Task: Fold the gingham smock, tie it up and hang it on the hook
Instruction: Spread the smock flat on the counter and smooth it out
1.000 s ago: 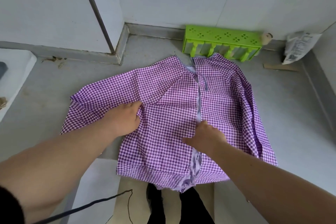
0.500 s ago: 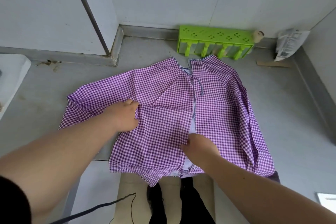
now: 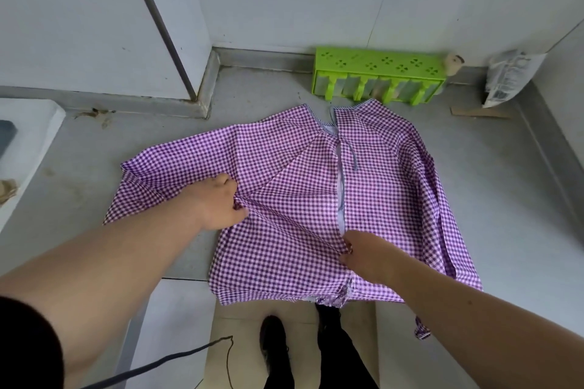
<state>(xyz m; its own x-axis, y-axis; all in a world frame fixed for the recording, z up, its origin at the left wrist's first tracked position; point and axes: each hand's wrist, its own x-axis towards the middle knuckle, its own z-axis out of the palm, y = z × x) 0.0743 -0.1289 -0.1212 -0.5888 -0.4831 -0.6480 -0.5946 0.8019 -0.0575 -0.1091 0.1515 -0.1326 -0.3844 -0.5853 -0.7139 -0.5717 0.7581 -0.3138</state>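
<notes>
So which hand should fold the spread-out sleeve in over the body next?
Left, probably. The left hand already grips the gingham smock right where that sleeve joins the body. The right hand pinches the centre opening, away from the sleeve, and can hold the cloth down.

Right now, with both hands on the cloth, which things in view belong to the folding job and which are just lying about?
Part of the job:
gingham smock
left hand, gripping the fabric
right hand, pinching the fabric near the opening
tie string

Just lying about:
green rack
printed bag
cardboard strip
black cord
</notes>
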